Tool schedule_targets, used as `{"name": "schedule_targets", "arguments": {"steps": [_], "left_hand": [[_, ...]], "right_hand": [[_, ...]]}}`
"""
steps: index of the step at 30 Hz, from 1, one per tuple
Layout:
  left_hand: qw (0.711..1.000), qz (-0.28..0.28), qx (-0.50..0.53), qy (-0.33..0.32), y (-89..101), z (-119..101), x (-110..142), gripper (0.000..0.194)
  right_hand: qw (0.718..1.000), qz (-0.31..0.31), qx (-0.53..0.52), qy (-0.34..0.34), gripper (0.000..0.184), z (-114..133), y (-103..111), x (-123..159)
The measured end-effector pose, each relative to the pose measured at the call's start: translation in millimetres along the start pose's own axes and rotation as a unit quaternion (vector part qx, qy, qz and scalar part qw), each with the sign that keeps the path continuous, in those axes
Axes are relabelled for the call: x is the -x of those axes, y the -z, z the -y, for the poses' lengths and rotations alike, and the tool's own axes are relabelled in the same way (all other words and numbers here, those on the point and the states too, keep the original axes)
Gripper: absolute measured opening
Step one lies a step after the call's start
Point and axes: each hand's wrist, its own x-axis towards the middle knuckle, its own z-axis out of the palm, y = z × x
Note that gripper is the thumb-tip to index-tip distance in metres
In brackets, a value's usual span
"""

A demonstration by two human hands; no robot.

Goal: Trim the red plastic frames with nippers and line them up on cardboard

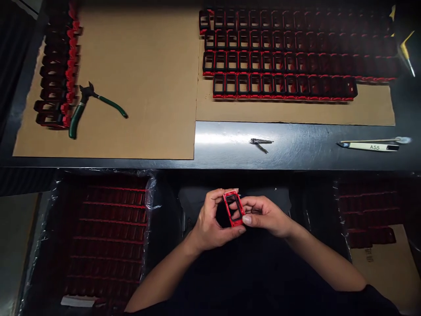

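Between my two hands, in front of the bench edge, is a red and black rectangular plastic frame (pixel 233 208) with an open middle. My left hand (pixel 212 221) grips it by its ends, fingers at the top and thumb along the bottom. From the other side my right hand (pixel 265 216) pinches the frame's right edge near the lower corner, with fingertips reaching behind the opening. The frame is tilted slightly, its red side towards me. Parts of the fingers behind it are hidden.
Rows of similar frames (pixel 243 84) stand on cardboard (pixel 141 52), with another column (pixel 52 94) far left. Green-handled pliers (pixel 86 94), small cutters (pixel 261 143), a marked white pen-like tool (pixel 371 147) and a yellow-handled tool (pixel 407 50) lie about. Lined boxes of frames (pixel 108 228) flank me.
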Motion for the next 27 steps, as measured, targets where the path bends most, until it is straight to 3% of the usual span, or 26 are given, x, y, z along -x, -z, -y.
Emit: {"name": "schedule_targets", "arguments": {"steps": [9, 19, 27], "left_hand": [[0.999, -0.009, -0.028, 0.013, 0.5, -1.3, -1.2, 0.078], [0.999, -0.016, -0.027, -0.008, -1.3, -4.2, -5.9, 0.07], [1.0, -0.021, -0.001, 0.021, 2.1, -5.2, -5.8, 0.051]], "right_hand": [[1.0, -0.004, -0.015, -0.002, 0.042, -2.4, 0.4, -1.5], [0.992, -0.04, -0.095, 0.067, 0.032, -8.6, -2.3, -2.6], [0.977, -0.167, 0.031, 0.126, 0.032, -3.6, -1.4, -2.0]]}}
